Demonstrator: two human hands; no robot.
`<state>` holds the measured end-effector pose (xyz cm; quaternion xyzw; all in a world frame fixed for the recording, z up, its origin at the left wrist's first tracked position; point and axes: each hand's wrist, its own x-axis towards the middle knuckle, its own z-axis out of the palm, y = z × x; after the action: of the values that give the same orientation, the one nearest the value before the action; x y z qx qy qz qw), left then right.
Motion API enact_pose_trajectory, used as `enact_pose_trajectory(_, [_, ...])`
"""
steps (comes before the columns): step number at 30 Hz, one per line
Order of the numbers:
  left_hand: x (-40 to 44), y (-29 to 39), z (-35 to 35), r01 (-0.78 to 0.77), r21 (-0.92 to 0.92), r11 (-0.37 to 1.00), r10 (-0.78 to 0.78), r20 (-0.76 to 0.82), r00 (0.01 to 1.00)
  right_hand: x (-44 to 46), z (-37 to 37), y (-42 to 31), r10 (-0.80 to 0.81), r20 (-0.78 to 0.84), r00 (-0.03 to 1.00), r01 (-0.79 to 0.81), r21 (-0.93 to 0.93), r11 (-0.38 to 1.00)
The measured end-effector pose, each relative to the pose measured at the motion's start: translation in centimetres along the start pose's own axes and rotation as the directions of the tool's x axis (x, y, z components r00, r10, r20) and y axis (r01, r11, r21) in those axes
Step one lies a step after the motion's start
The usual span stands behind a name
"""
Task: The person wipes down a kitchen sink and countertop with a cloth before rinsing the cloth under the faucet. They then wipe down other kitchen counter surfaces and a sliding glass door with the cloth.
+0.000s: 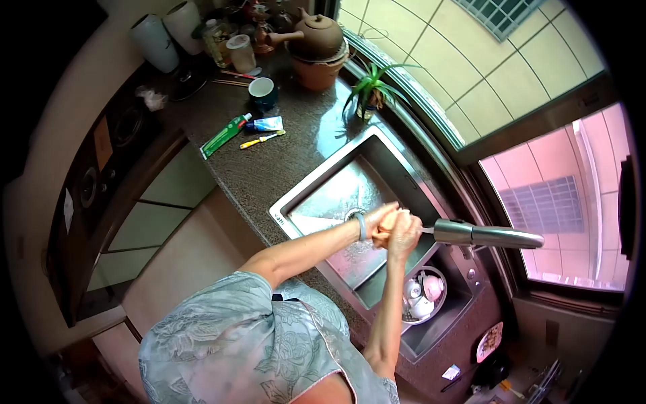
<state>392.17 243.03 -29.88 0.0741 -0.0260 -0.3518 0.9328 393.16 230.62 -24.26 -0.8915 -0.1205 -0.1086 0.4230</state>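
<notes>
Both hands are together over the large steel sink [306,183], close to the faucet [464,233]. My left hand [378,219], with a pale band [362,227] at the wrist, is closed against my right hand. My right hand [405,232] has its fingers curled over the left one. A peach-orange patch shows between them; I cannot make out whether it is a cloth or skin. Water runs from the faucet's mouth onto the right hand. Below the hands, the wet sink bottom and the drain [355,214] are partly hidden.
A bowl of white and pink dishes [424,296] stands in the smaller basin. On the counter lie a green toothpaste tube [225,137], a blue-white tube [268,124] and a yellow toothbrush [262,139], near a dark cup [263,93]. A potted plant [372,91] stands by the window.
</notes>
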Motion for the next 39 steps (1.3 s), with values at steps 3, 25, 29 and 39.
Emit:
enact_pose_trajectory(3, [1.8, 1.1, -3.6, -0.239, 0.021, 0.971, 0.239, 0.015, 0.971, -4.3, 2.0, -2.8, -0.202, 0.095, 0.975, 0.205, -0.021, 0.978])
enact_pose_trajectory(25, [-0.6, -0.8, 2.0, 0.228, -0.318, 0.920, -0.288, -0.159, 0.944, 0.4, -7.1, -1.6, 0.001, 0.368, 0.930, -0.144, 0.360, 0.922])
enact_pose_trajectory(29, [6.2, -3.2, -7.9, 0.278, -0.275, 0.920, -0.043, 0.636, 0.770, -0.9, -8.7, -5.7, 0.092, 0.632, 0.769, -0.358, 0.308, 0.882])
enact_pose_trajectory(39, [-1.5, -3.8, 3.5, 0.027, 0.045, 0.999, -0.008, -0.372, 0.928, 2.9, -10.1, -2.2, 0.218, 0.365, 0.905, -0.384, 0.483, 0.787])
